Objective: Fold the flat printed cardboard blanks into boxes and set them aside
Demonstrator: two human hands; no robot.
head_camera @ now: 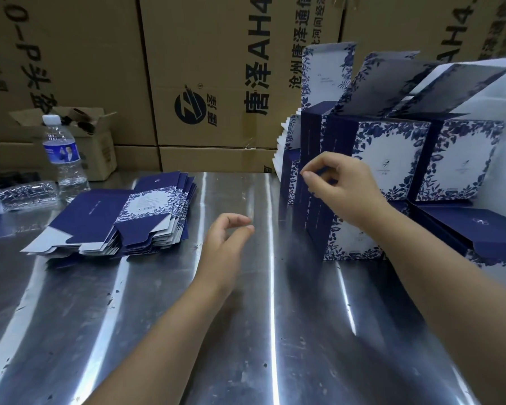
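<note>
Right hand [342, 191]: reaches to the right-centre of the desk, fingers curled, thumb and forefinger drawn together at the navy edge of the folded boxes [392, 159]; whether they actually pinch the card cannot be told.
Left hand [225, 241]: hovers above the middle of the desk, fingers loosely curled, holding nothing and touching nothing.
Folded boxes: a cluster stands upright on the right side of the desk, navy sides and white fronts framed in blue leaf print, lid flaps raised and leaning to the right.
Nearest box [351, 241]: stands at the near edge of that cluster, just under the right wrist, its floral front facing the camera.
Lying box [465, 226]: rests flat at the near right, navy face up, beside the standing ones.
Flat blanks [120, 217]: a fanned stack lies on the left of the desk, well apart from both hands, the top sheet showing navy panels and one floral panel.
Desk [158, 302]: bare polished steel with streaks of glare.
Water bottle [62, 153]: upright at the far left, white cap on, blue label.
Crushed bottle [27, 194]: lies on its side just left of the upright one.
Small carton [94, 141]: open, behind the water bottle.
Large cartons [211, 68]: stacked brown, black lettering, walling the far side.
</note>
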